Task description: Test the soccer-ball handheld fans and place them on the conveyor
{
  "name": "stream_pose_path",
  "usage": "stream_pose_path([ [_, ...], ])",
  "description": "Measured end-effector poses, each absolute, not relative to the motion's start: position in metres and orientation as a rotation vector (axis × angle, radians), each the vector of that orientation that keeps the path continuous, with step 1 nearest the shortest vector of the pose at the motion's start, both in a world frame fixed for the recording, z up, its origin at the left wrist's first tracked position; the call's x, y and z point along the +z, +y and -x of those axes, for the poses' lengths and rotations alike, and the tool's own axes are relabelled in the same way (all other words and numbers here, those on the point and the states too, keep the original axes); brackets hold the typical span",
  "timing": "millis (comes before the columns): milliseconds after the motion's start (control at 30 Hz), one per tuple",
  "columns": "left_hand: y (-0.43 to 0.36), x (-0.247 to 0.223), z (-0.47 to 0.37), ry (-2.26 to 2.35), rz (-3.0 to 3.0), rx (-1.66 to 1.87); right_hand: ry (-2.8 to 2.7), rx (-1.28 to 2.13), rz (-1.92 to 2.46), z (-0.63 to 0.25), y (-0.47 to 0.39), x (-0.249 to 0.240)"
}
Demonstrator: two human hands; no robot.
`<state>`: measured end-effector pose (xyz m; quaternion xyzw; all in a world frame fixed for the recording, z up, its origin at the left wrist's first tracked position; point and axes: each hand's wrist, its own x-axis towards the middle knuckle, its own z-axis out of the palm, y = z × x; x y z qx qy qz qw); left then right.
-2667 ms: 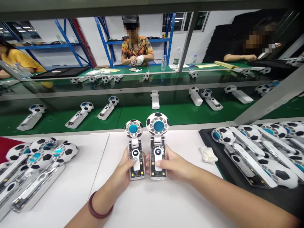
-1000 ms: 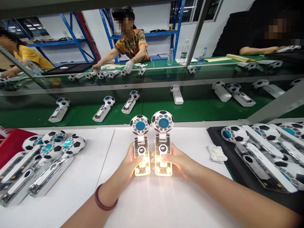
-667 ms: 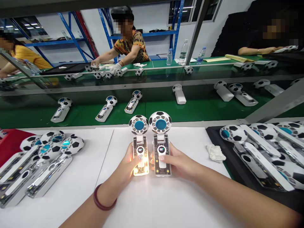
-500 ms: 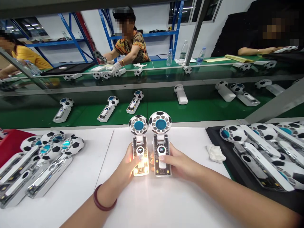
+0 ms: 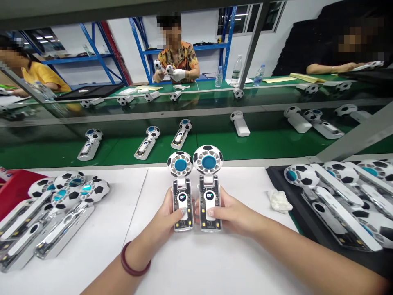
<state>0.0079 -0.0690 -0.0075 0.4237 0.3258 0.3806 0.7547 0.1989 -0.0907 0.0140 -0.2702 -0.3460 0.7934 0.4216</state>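
Two held fans (image 5: 210, 182): ball-patterned at the head, clear over the body; side by side, heads up, over the middle of the white tabletop (image 5: 208, 266), reaching past its far edge in view.
Left hand (image 5: 170, 215): closed around the left fan (image 5: 181, 183), with the thumb on the white front strip.
Right hand (image 5: 230, 212): closed around the right fan (image 5: 203, 211), likewise with the thumb on the strip and fingertips visible in the narrow gap between the bodies.
Displays (image 5: 182, 197): show 100 on both.
Yellow lamps (image 5: 203, 224): unlit.
Bracelet (image 5: 135, 270): dark red, on the left wrist.
Left pile (image 5: 63, 196): more such fans, heaped toward the tabletop's left edge, near a red object (image 5: 21, 182) at the far left corner.
Black tray (image 5: 275, 175): on the tabletop's right side, loaded with overlapping fans (image 5: 340, 213).
Crumpled tissue (image 5: 280, 201): white, at the tray's left edge.
Green belt (image 5: 119, 153): runs along the tabletop's far edge, carrying spaced fans (image 5: 145, 147), some face up, some face down.
Co-worker (image 5: 179, 57): seated across, in a patterned shirt, holding two ball-headed pieces (image 5: 157, 64), one hand white-gloved.
Bottles (image 5: 237, 69): three, upright, right of the co-worker in view.
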Motion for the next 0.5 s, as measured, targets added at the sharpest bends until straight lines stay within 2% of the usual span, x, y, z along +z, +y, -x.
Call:
stream_pose_path([
  [500, -0.069, -0.003, -0.008, 0.714, -0.962, 0.844, -0.964, 1.907, 0.727, -0.209, -0.088, 0.023],
])
